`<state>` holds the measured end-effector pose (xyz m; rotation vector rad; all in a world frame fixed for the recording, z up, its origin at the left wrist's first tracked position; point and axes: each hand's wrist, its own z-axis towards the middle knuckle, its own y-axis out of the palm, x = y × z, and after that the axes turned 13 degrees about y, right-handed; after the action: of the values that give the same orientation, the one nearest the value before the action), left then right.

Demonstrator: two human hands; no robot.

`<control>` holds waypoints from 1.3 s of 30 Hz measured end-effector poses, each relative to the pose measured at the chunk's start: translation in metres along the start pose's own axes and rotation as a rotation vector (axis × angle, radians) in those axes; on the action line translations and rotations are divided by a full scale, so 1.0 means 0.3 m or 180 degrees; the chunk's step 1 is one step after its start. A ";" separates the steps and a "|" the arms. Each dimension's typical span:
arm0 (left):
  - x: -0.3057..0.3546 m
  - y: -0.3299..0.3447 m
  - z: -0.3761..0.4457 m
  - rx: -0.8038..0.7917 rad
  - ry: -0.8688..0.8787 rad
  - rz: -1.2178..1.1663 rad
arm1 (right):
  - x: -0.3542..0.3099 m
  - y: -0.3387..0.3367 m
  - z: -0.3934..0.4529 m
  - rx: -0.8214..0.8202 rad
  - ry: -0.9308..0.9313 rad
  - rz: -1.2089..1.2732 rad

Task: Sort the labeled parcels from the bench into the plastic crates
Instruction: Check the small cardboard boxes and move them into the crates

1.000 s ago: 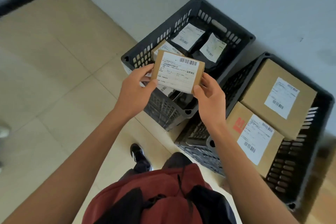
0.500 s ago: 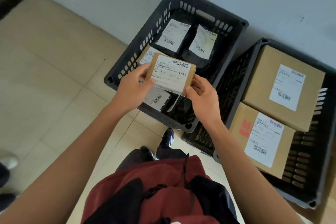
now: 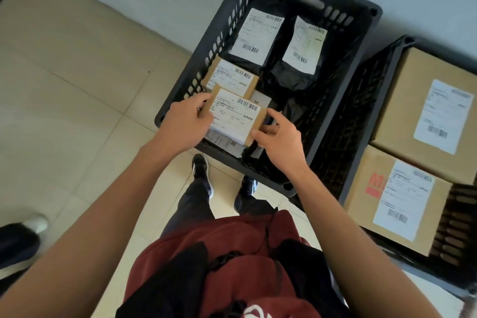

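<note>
A small brown labeled parcel (image 3: pixel 236 117) is low inside the near left corner of the left black crate (image 3: pixel 361 41), over other parcels. My left hand (image 3: pixel 187 121) grips its left end and my right hand (image 3: pixel 280 137) pinches its right end. Just beyond it in the crate lies a similar small box (image 3: pixel 232 76). Two black bags with white labels (image 3: pixel 258 36) (image 3: pixel 304 46) lie further back.
A second black crate (image 3: pixel 371 100) to the right holds two large cardboard boxes (image 3: pixel 433 111) (image 3: pixel 397 201). A grey wall runs behind both crates. My feet (image 3: pixel 201 170) stand on beige tiles by the crate's near rim. Another person's shoe (image 3: pixel 33 224) is at the far left.
Both hands have lowered the small parcel from above the crate down into its near left corner. The view has tilted down and closer to the crate.
</note>
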<state>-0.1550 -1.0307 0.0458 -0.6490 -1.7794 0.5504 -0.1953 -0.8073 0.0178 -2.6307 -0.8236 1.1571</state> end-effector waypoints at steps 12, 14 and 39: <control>-0.129 -0.077 0.111 -0.1474 0.0156 0.0620 | -0.030 0.215 0.050 0.0312 0.0380 0.0115; -0.132 -0.076 0.138 -0.1574 0.0243 0.0731 | -0.033 0.238 0.068 0.0377 0.0438 0.0143; -0.209 0.038 0.190 -0.1733 -0.0003 0.1446 | -0.015 0.316 0.172 0.0461 0.0566 -0.0049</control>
<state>-0.1927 -1.0671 -0.0218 -1.4513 -1.7945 0.3567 -0.1946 -0.8933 -0.0477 -2.5575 -0.6978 0.9250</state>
